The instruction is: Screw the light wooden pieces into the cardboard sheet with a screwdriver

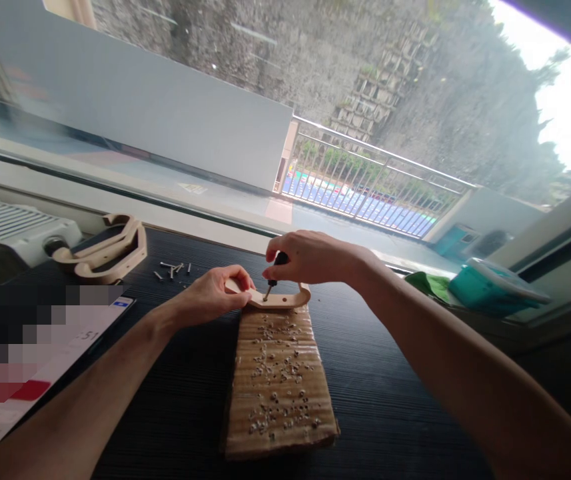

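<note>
My left hand (pixel 222 290) is closed on the left end of a curved wooden hook (pixel 292 301), pressing it against the far end of a cardboard block (pixel 278 373). My right hand (pixel 305 257) grips the black handle of a screwdriver (pixel 274 270) from above. Its shaft points down to a hole or screw in the hook, left of a second dark hole; whether a screw sits under the tip is too small to tell. The block is wrapped in clear film, and its top is pocked with many small torn holes.
Several loose screws (pixel 178 268) lie left of my hands on the dark table (pixel 380 387). Beyond them is a pile of more wooden hooks (pixel 115 257). A screen device (pixel 50 373) lies at left, a teal container (pixel 490 288) and green cloth (pixel 428 285) at right, with a window behind.
</note>
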A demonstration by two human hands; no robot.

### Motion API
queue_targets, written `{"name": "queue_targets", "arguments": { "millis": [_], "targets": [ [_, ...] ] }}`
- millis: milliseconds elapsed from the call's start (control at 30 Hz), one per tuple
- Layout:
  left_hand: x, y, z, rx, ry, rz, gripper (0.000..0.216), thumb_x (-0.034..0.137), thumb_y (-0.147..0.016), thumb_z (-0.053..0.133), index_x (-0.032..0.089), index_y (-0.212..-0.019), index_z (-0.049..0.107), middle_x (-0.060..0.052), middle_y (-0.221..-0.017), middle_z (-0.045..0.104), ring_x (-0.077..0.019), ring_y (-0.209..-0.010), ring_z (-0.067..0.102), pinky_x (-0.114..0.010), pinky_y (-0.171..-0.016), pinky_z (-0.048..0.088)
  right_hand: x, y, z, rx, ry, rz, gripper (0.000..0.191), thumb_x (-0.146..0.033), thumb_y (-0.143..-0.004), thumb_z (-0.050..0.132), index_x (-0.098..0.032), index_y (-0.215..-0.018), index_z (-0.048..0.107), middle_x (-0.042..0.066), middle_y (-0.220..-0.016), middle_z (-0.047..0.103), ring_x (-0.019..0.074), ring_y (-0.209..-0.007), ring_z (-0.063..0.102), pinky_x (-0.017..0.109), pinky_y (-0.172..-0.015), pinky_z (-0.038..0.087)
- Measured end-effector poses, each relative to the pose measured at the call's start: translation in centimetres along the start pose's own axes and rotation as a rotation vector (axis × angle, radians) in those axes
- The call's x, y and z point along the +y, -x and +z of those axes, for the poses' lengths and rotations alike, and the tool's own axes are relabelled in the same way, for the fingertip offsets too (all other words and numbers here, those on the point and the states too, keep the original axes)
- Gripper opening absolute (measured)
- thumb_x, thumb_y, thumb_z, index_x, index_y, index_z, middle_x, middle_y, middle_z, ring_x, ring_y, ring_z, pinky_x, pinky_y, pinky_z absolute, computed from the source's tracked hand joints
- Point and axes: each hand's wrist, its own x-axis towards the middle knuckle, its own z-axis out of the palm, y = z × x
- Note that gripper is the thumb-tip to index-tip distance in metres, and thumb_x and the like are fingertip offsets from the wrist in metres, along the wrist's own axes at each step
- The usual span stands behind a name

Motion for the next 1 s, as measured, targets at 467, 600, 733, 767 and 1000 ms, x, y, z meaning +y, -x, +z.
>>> {"name": "queue_targets", "arguments": {
  "millis": [467, 600, 733, 767, 1000],
  "targets": [
    [1.5, 0.9, -0.4, -0.129, -0.093, 0.002, 0.022, 0.038, -0.076, 0.057, 0.018, -0.085, 0.058, 0.002, -0.078, 0.059, -0.0127, -0.067, 0.053, -0.022, -0.060, 0.040, -0.9, 2.3, 0.3, -0.039, -0.002, -0.067, 0.022, -0.028, -0.084, 0.049, -0.019, -0.085, 0.069, 0.001, -0.072, 0.064, 0.0097, -0.060, 0.046, 0.024, -0.056, 0.028],
    [1.9, 1.0, -0.5, -0.176, -0.154, -0.006, 0.021, 0.039, -0.076, 0.057, 0.019, -0.083, 0.060, 0.001, -0.079, 0.062, -0.0165, -0.073, 0.058, -0.023, -0.063, 0.043, -1.0, 2.9, 0.7, -0.053, 0.021, -0.097, 0.022, -0.023, -0.082, 0.047, -0.019, -0.081, 0.068, 0.001, -0.069, 0.063, 0.0103, -0.059, 0.044, 0.025, -0.054, 0.026],
    [1.8, 0.9, -0.7, -0.183, -0.188, -0.057, 0.024, 0.037, -0.076, 0.057, 0.022, -0.094, 0.065, 0.001, -0.087, 0.068, -0.0190, -0.080, 0.062, -0.025, -0.069, 0.046, -0.4, 2.3, 0.9, -0.084, 0.024, -0.123, 0.019, -0.019, -0.077, 0.051, -0.020, -0.085, 0.067, 0.001, -0.071, 0.064, 0.0103, -0.059, 0.044, 0.024, -0.053, 0.026],
    [1.8, 0.9, -0.7, -0.189, -0.181, -0.062, 0.026, 0.036, -0.076, 0.057, 0.023, -0.097, 0.066, 0.001, -0.092, 0.069, -0.0198, -0.084, 0.063, -0.025, -0.073, 0.047, -0.2, 2.0, 0.9, -0.089, 0.025, -0.127, 0.018, -0.020, -0.076, 0.052, -0.020, -0.086, 0.067, 0.001, -0.072, 0.064, 0.0104, -0.059, 0.044, 0.024, -0.053, 0.026],
    [2.0, 0.8, -0.7, -0.216, -0.162, -0.047, 0.031, 0.037, -0.077, 0.057, 0.024, -0.102, 0.070, 0.000, -0.106, 0.070, -0.0222, -0.099, 0.063, -0.026, -0.085, 0.048, 0.1, 1.1, 1.1, -0.080, 0.037, -0.094, 0.016, -0.028, -0.077, 0.055, -0.019, -0.081, 0.068, 0.002, -0.068, 0.064, 0.0110, -0.059, 0.046, 0.025, -0.053, 0.026]
  ]
}}
